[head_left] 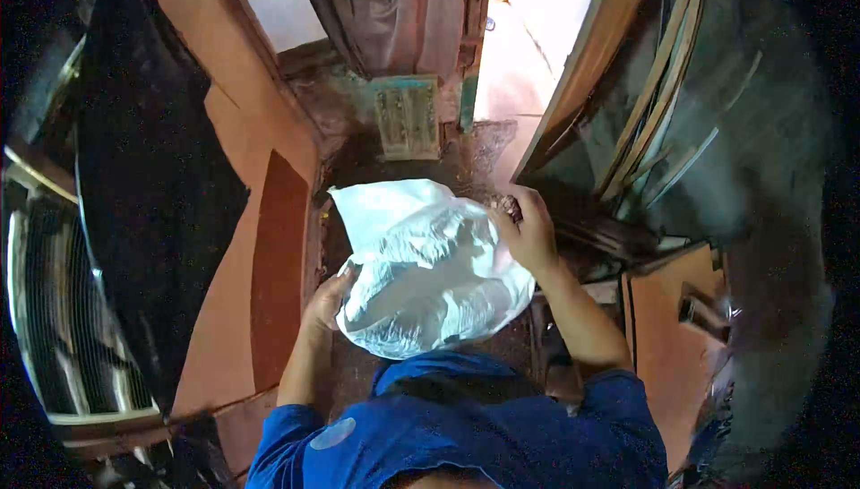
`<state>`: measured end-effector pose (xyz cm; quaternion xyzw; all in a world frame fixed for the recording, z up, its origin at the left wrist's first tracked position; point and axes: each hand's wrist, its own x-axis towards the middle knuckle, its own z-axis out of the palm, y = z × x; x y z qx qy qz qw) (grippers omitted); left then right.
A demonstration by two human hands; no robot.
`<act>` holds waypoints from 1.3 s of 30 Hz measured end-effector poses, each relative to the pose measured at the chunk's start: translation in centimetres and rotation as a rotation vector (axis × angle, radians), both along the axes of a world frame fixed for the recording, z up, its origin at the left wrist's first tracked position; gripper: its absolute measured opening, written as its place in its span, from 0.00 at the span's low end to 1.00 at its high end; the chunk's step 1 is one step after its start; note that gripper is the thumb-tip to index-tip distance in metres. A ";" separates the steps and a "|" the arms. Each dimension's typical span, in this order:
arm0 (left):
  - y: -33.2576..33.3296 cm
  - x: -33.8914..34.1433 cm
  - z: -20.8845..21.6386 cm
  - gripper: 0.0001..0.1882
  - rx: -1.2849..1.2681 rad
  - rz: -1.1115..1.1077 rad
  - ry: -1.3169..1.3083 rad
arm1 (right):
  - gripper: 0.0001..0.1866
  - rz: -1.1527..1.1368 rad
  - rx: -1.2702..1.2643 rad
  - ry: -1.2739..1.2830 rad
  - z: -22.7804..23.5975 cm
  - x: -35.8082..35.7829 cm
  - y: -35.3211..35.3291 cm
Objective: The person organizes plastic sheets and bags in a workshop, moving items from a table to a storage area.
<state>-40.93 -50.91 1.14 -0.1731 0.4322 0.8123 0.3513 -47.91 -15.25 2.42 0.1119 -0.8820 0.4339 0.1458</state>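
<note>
A white plastic or woven sack (pixel 391 213) hangs in front of my body with its mouth spread and facing up toward me. Its pale, wrinkled inner wall shows, and one corner sticks out at the far left. My left hand (pixel 328 301) is closed on the sack's left edge, thumb on top. On the far right side, my right hand (pixel 530 227) grips the rim, its fingers partly hidden. A small dark brown, rough lump (pixel 510 209) shows by the right fingers; whether it is held or lies behind them I cannot tell.
An orange-brown panel (pixel 237 310) and a black cloth (pixel 143 149) stand on the left. A worn wooden crate (pixel 408 117) sits on the floor ahead, beside a bright doorway (pixel 528 50). Long wooden strips (pixel 658 86) lean at the right, above a tan board (pixel 667 337).
</note>
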 end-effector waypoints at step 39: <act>3.3 2.2 -1.0 0.35 -0.121 0.388 0.235 | 0.37 -0.822 0.552 0.487 6.1 -3.6 5.4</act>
